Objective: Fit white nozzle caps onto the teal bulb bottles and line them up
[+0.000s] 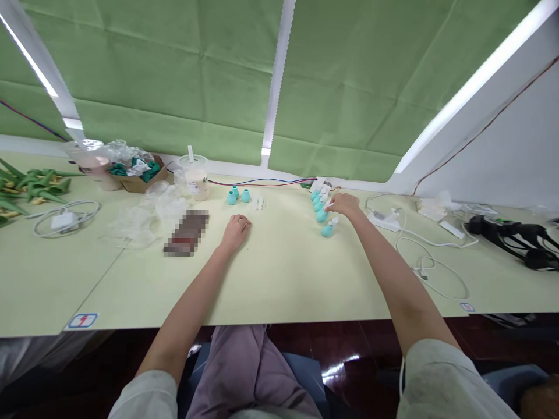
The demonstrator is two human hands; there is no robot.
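My right hand (346, 205) is closed in a pinch at the white tip of a small teal bulb (322, 216), which stands at the near part of a row. Closer to me in that row is another teal bulb (327, 231) with a white tip. Several more white-tipped teal bulbs (315, 196) stand behind, partly overlapping. My left hand (236, 231) lies on the table with nothing visible in it, its fingers loosely lowered. Beyond it are three teal bulbs without tips (231, 198) and a few small white pieces (259, 202).
Left on the table (279, 279) are a pixelated dark flat object (187, 234), crumpled clear plastic (140, 218), drink cups (197, 180) and a cardboard box (140, 184). A white power strip (384, 219), cables and black straps (519, 235) lie to the right. Green blinds hang behind.
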